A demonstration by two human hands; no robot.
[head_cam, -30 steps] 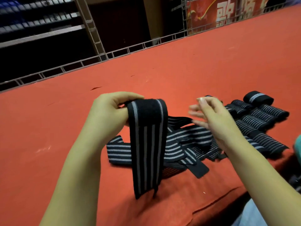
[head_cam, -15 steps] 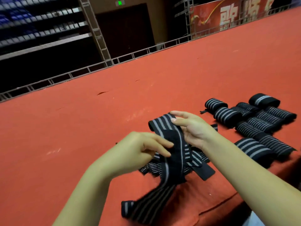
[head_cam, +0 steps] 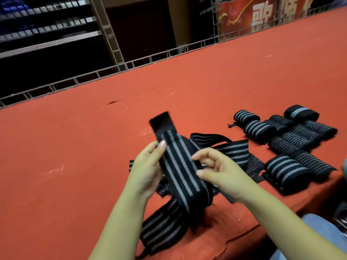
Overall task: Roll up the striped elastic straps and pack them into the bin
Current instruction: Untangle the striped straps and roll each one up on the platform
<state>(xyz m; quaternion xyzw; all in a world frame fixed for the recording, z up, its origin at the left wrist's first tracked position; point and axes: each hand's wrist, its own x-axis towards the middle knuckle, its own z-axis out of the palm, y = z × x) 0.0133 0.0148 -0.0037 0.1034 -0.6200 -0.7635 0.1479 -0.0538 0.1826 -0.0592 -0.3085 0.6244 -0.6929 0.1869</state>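
Red table, metal railing, shelving

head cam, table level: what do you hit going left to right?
left hand → striped strap held up between both hands → right hand → row of rolled straps on the red table. Loose straps under the hands overlap, so left out.

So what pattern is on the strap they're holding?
Black with grey lengthwise stripes on the strap; its far end is plain black. Head view.
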